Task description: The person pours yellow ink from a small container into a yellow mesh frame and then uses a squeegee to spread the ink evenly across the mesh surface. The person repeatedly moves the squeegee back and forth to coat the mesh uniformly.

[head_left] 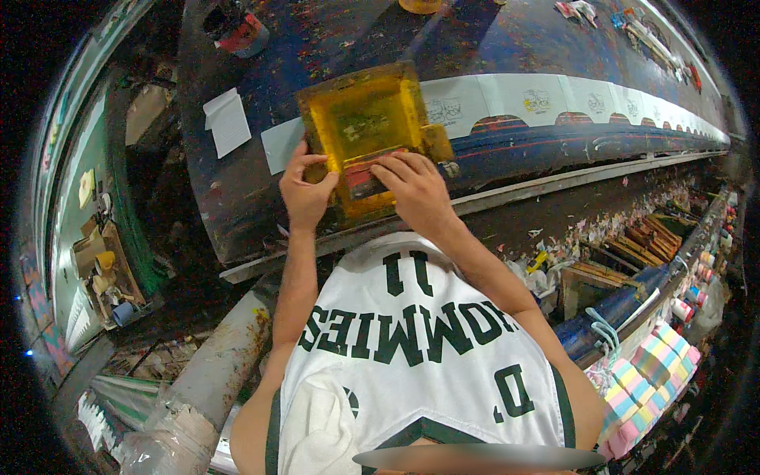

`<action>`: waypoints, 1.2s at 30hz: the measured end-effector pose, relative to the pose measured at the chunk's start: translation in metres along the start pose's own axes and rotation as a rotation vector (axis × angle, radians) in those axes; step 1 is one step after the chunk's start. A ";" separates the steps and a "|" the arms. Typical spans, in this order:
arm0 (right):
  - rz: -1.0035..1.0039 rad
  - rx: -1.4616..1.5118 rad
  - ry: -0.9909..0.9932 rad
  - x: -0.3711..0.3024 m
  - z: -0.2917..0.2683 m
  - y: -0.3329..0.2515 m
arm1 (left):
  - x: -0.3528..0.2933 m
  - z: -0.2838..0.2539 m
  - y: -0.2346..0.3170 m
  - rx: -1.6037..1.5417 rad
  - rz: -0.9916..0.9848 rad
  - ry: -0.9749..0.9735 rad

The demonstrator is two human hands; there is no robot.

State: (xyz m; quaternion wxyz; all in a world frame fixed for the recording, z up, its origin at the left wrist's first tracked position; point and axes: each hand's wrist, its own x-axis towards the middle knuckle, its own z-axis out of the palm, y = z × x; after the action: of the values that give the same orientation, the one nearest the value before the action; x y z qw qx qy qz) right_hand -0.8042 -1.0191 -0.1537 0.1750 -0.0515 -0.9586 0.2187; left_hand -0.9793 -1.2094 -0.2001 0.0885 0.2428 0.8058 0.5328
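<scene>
A yellow-stained screen printing frame (317, 119) lies tilted on the dark, paint-marked table, over a row of white cut pieces (463, 91) bearing small line drawings. My left hand (307, 194) grips the frame's left side near its lower corner, thumb and fingers on the edge. Inside the frame's near end is a reddish squeegee (366, 176). My right hand (416, 186) closes over the squeegee's right part, with its fingers curled and partly hiding it. A block-like tab (436, 144) sticks out from the frame's right side.
A white sheet (227, 123) lies left of the frame. At the far left of the table stands a paint-smeared container (241, 33). A metal rail (507, 188) runs along the near edge. Wooden frames (633, 249) and pastel-coloured bundles (653, 372) sit at the right.
</scene>
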 end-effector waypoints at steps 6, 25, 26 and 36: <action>0.077 -0.090 -0.014 -0.030 -0.051 0.075 | 0.009 0.106 0.037 -0.180 -0.091 -0.052; -0.037 -0.037 -0.163 -0.015 -0.067 0.106 | 0.015 0.115 0.044 -0.327 -0.253 -0.125; -0.011 -0.022 -0.192 -0.018 -0.071 0.109 | 0.013 0.120 0.046 -0.312 -0.259 -0.120; 0.059 0.072 -0.355 -0.021 -0.091 0.114 | 0.006 0.133 0.039 -0.147 -0.203 -0.107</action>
State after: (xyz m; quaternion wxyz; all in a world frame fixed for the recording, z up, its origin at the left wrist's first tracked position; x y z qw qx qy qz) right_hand -0.7491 -0.8834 -0.1336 -0.0016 -0.0339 -0.9641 0.2634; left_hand -0.9192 -1.0857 -0.2198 0.2027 0.1808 0.7791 0.5651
